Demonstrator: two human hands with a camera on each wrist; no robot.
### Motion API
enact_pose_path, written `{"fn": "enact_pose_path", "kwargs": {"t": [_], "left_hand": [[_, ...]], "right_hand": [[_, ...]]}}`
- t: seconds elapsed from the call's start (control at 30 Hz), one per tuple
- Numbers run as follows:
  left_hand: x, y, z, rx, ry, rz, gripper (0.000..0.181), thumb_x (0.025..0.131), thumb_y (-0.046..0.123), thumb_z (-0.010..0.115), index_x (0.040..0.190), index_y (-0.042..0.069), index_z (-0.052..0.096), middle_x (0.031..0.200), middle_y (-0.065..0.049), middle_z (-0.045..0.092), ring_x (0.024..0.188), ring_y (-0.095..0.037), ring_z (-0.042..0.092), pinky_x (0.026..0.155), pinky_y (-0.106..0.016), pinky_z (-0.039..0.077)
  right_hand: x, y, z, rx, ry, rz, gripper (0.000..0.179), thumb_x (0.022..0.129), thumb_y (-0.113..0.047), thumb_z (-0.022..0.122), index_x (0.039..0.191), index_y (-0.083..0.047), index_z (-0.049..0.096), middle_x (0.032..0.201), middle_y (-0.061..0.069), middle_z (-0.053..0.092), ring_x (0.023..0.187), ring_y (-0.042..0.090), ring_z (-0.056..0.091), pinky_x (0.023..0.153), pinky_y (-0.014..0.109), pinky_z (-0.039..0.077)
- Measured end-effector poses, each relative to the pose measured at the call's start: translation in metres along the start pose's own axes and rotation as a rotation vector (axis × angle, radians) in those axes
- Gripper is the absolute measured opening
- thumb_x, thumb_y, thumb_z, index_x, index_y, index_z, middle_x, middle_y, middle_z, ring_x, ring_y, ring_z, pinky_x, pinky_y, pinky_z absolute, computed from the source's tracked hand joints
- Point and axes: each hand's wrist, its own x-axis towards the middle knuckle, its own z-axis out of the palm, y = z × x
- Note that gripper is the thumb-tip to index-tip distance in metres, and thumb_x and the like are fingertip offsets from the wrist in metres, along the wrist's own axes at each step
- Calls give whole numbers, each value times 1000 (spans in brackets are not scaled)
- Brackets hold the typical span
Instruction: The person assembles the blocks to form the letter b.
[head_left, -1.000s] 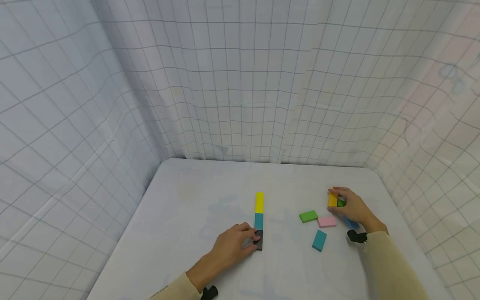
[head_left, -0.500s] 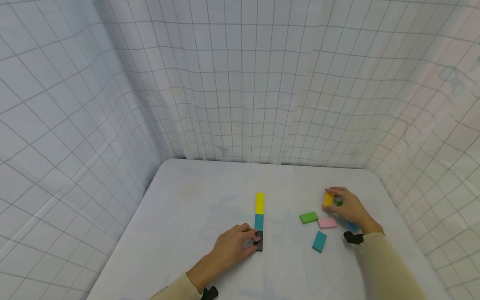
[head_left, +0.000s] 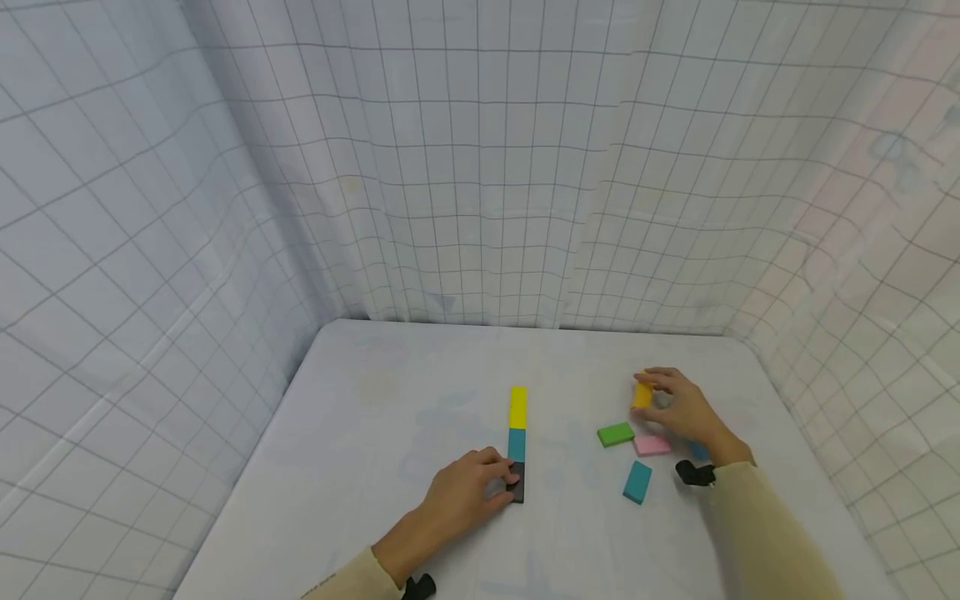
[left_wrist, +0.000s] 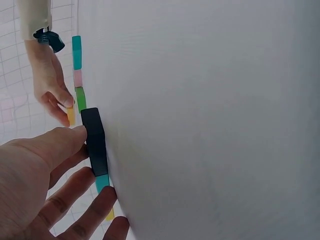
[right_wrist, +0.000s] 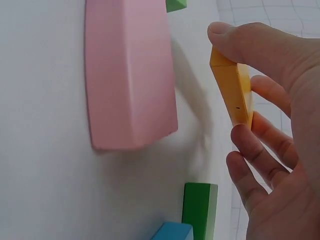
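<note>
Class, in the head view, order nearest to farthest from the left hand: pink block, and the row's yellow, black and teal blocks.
1. Black block: touched by the left hand.
2. Teal block: between black and yellow.
3. Yellow block: beyond the teal, far end.
4. Pink block: off to the right.

White grid-lined cloth (head_left: 480, 167) hangs behind and on both sides of a pale table (head_left: 360, 433) with rounded far corners.

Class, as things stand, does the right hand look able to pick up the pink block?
Probably not straight away: the right hand holds the orange block and would likely need to release it first. The pink block lies close by, uncovered.
</note>
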Motion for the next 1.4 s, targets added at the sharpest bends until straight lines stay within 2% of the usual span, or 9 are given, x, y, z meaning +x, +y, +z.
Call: {"fn": "enact_pose_path", "kwargs": {"t": [0.23, 0.43, 0.67, 0.97, 1.2, 1.4], "left_hand": [[-1, 1, -2, -16, 9, 12, 16, 99, 27, 97, 114, 28, 90, 133, 6, 82, 109, -16, 77, 80, -26, 65], [-1, 0, -2, -8, 23, 23, 15, 100, 27, 96, 114, 27, 89, 131, 6, 82, 109, -16, 77, 79, -26, 65], [-2, 0, -4, -13, 28, 29, 16, 99, 27, 97, 113, 27, 89, 130, 7, 82, 108, -16, 77, 79, -26, 65], [-2, 0, -4, -22, 14, 20, 17, 99, 27, 97, 115, 27, 90, 132, 6, 82, 109, -16, 77, 78, -26, 64], [-2, 1, -6, -30, 9, 17, 18, 99, 26, 97, 116, 27, 90, 132, 6, 82, 108, -17, 77, 79, -26, 64], [-1, 0, -3, -27, -3, 8, 18, 100, 27, 97, 116, 27, 90, 133, 6, 82, 109, -16, 77, 81, -26, 65]], "right_hand": [[4, -6, 3, 18, 0, -43, 71, 99, -26, 97, 159, -2, 69, 168, 32, 55, 142, 58, 66, 120, 76, 55], [9, -16, 8, 30, 8, -93, 71, 98, -24, 98, 158, 0, 69, 165, 31, 57, 133, 54, 72, 114, 71, 61], [18, -24, 15, 31, -1, -64, 71, 97, -27, 99, 159, -5, 70, 167, 28, 58, 125, 43, 74, 110, 66, 65], [26, -39, 24, 85, -27, -65, 71, 99, -30, 97, 159, -5, 70, 166, 27, 58, 124, 42, 77, 111, 61, 67], [37, -54, 30, 103, -47, -79, 69, 99, -26, 97, 159, -4, 70, 165, 27, 58, 125, 43, 77, 112, 61, 66], [48, -65, 40, 115, -52, -89, 69, 98, -22, 98, 158, -3, 71, 164, 26, 58, 125, 43, 78, 114, 59, 65]]}}
